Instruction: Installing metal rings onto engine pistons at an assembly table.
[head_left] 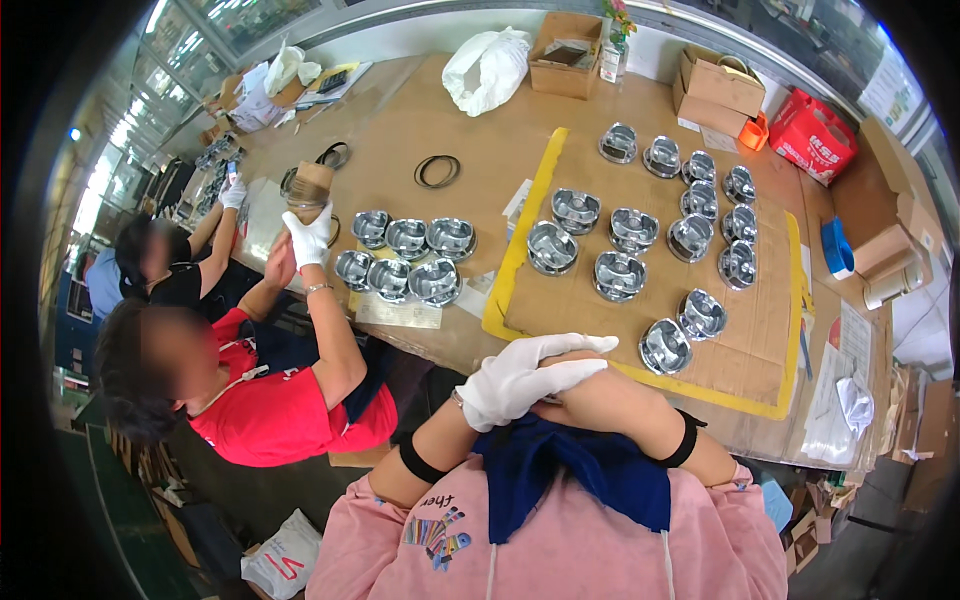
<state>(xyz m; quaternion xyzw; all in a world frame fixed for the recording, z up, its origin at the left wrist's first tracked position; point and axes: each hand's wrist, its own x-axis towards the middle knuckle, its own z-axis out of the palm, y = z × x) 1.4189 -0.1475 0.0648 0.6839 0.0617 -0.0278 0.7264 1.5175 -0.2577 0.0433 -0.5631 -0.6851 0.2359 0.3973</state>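
Pink top (590,555) nearest; the gloved left hand (510,382), fingers apart, lies over the right hand (566,403) (mostly hidden, so I cannot tell its fingers); silvery pistons (634,230) stand beyond on the desk's (385,115) cardboard (560,318).

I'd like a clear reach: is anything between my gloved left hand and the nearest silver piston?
Nothing visible stands between your left hand and the nearest silver piston; only flat cardboard shows in the gap. Your bare right hand, partly covered by the glove, sits below that path.
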